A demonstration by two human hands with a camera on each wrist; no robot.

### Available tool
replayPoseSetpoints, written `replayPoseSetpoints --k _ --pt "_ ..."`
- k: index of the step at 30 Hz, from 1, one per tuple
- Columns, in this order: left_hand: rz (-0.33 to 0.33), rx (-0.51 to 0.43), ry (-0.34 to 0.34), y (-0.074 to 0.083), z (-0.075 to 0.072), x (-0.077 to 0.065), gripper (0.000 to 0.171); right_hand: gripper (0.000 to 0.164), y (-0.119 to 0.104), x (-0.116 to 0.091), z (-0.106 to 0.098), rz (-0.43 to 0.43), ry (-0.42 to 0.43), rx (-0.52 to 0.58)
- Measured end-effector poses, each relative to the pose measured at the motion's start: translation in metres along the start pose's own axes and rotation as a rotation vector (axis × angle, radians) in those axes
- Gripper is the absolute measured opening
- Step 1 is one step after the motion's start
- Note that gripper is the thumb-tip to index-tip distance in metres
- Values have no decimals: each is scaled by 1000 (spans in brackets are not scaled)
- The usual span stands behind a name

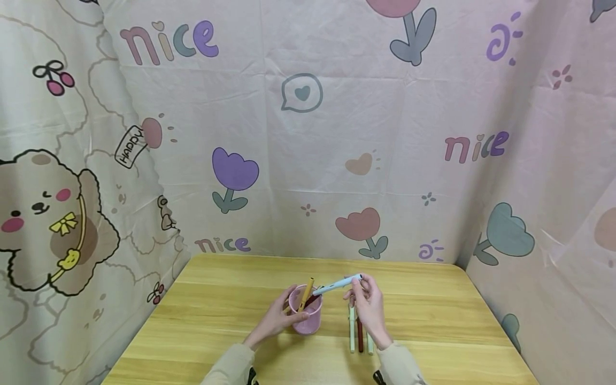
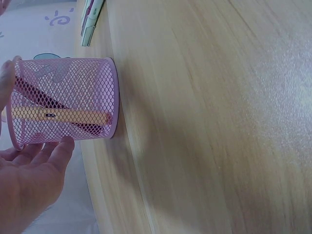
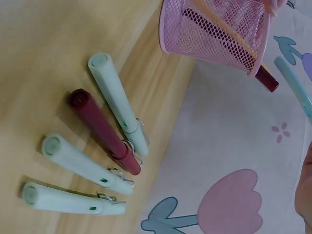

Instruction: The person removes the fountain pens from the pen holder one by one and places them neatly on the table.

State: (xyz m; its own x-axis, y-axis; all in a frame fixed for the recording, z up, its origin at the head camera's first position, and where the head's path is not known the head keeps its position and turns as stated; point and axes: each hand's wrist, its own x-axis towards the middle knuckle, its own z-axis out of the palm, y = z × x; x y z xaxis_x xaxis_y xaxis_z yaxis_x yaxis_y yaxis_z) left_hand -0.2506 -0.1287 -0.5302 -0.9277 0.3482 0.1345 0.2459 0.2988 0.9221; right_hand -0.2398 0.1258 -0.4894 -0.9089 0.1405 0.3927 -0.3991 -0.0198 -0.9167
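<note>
Gripping a pink mesh cup point(image 1: 308, 324), the person's left hand point(image 1: 283, 315) shows in the head view with its thumb along the near side and its fingers round the far side. A yellow pen point(image 1: 306, 293) and a dark red pen point(image 1: 313, 300) lean inside the cup, their upper ends at the rim. The right hand point(image 1: 369, 307) pinches a light blue pen point(image 1: 337, 284) near one end; the pen slants down to the left, its lower end at the cup's mouth. Below that hand, light green pens point(image 1: 352, 331) and a second dark red pen point(image 1: 360, 337) lie on the wooden table point(image 1: 231, 283). Both forearms wear pale sleeves point(image 1: 232, 364), and a cloth point(image 1: 289, 136) printed with flowers and words hangs behind.

From the left wrist, the cup fills the left side, with the yellow pen and the dark red one crossing behind its mesh. Fingers press against the cup's lower side in this turned view. Whether its base touches the table, one cannot tell. Some of the loose pens show at the top edge.

From the right wrist, four pens lie side by side on the table, three light green and one dark red, all with metal clips. The cup is near them, the red pen inside poking past its rim. The light blue pen's end is just beside that rim, apart from it; only part of the right hand shows, at the right edge, and its grasp cannot be told from there.
</note>
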Motion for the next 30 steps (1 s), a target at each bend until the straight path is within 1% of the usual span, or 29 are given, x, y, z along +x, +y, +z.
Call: replayPoseSetpoints --k 3,9,12,15,18,20,22,28,30 --pt "7 7 1 0 0 0 92 26 2 -1 -3 -23 13 32" --pt "15 14 4 0 1 1 91 29 3 -2 -11 -22 33 117" --pt "16 21 5 0 1 0 91 26 2 -2 -15 -3 42 150" --pt "17 24 4 0 1 0 91 19 1 -2 -20 20 64 185" --pt "17 21 4 0 1 0 91 14 0 -2 -24 50 89 207" --pt "15 18 4 0 1 -1 91 13 -1 -2 -28 71 96 212" --pt "15 18 4 -1 1 0 92 16 -2 -2 -32 78 88 218" --pt "17 20 4 -1 1 0 92 24 1 -3 -44 51 32 281" --pt "14 18 4 -1 1 0 92 27 3 -2 -49 55 14 295"
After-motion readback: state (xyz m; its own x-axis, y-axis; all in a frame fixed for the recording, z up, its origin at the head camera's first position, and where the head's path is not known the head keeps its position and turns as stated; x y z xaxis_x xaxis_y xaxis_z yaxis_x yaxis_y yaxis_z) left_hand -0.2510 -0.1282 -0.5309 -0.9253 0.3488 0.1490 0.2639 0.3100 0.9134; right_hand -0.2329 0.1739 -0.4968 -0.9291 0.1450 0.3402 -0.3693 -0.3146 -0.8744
